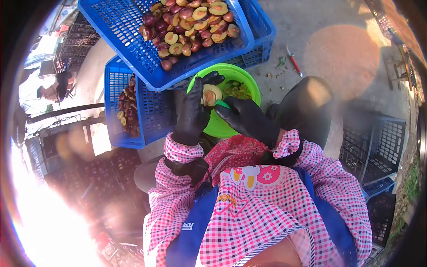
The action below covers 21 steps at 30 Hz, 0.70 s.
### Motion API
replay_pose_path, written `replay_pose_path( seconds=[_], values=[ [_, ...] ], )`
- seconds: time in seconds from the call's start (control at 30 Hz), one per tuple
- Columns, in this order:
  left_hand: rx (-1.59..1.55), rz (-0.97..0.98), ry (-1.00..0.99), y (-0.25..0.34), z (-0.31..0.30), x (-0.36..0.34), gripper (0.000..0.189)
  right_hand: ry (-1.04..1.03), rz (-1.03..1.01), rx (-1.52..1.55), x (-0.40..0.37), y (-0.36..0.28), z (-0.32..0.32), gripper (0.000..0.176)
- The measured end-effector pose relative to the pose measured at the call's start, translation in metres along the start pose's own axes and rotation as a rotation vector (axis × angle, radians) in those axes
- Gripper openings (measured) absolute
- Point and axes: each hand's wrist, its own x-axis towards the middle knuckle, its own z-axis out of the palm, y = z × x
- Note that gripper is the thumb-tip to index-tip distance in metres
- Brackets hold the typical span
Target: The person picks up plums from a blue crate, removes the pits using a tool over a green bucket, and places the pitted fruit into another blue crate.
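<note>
In a black glove, my left hand (191, 107) holds a cut plum half (211, 95), its pale inner face showing, over the rim of a bright green bowl (252, 80). My right hand (244, 116), also gloved in black, grips a small tool with a green handle (222, 104) against the plum's edge; its blade cannot be made out. Plum scraps (239, 90) lie inside the bowl. Just beyond, a blue crate (120, 27) holds many halved plums (187, 29), red-skinned with yellow flesh.
Another blue crate (143, 129) with dark plums stands at the left. A red-handled knife (294, 63) lies on the concrete floor at the upper right, near small scraps. Black crates (384, 144) stand on the right. Strong glare covers the lower left.
</note>
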Motion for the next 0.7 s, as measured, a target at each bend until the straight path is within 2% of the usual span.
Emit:
replay_pose_path(
  seconds=[0.17, 0.23, 0.27, 0.33, 0.4, 0.47, 0.5, 0.57, 0.6, 0.67, 0.7],
  values=[
    [0.054, -0.024, 0.019, 0.0, 0.001, -0.002, 0.052, -0.017, 0.015, -0.048, 0.0, 0.0, -0.001, 0.043],
    [0.552, 0.162, -0.012, 0.0, 0.0, -0.003, 0.051, -0.012, 0.029, -0.038, 0.0, -0.005, -0.001, 0.043],
    [0.55, 0.159, -0.011, -0.001, 0.0, -0.002, 0.051, -0.003, 0.042, -0.029, 0.0, -0.006, -0.001, 0.042],
    [0.083, -0.011, 0.136, -0.003, 0.003, 0.002, 0.055, -0.009, 0.028, -0.025, 0.001, -0.005, -0.001, 0.041],
    [0.078, -0.027, 0.164, -0.005, 0.007, 0.006, 0.059, -0.015, 0.018, -0.02, 0.002, 0.001, -0.001, 0.04],
    [0.073, -0.043, 0.194, -0.005, 0.009, 0.007, 0.062, -0.072, -0.136, -0.109, 0.005, 0.009, -0.001, 0.042],
    [0.09, -0.04, 0.178, -0.004, 0.01, 0.007, 0.066, -0.073, -0.132, -0.109, 0.004, 0.008, -0.002, 0.042],
    [0.105, -0.033, 0.158, 0.0, 0.013, 0.009, 0.071, -0.274, 0.054, 0.2, 0.005, 0.004, -0.01, 0.046],
    [0.126, -0.051, 0.141, 0.003, 0.015, 0.009, 0.075, -0.273, 0.056, 0.198, 0.006, -0.003, -0.018, 0.046],
    [0.149, -0.07, 0.127, 0.003, 0.016, 0.008, 0.079, -0.613, 0.548, 0.756, 0.007, -0.018, -0.034, 0.044],
    [0.192, 0.037, 0.168, 0.0, 0.018, 0.008, 0.08, -0.615, 0.548, 0.757, 0.003, -0.017, -0.031, 0.044]
  ],
)
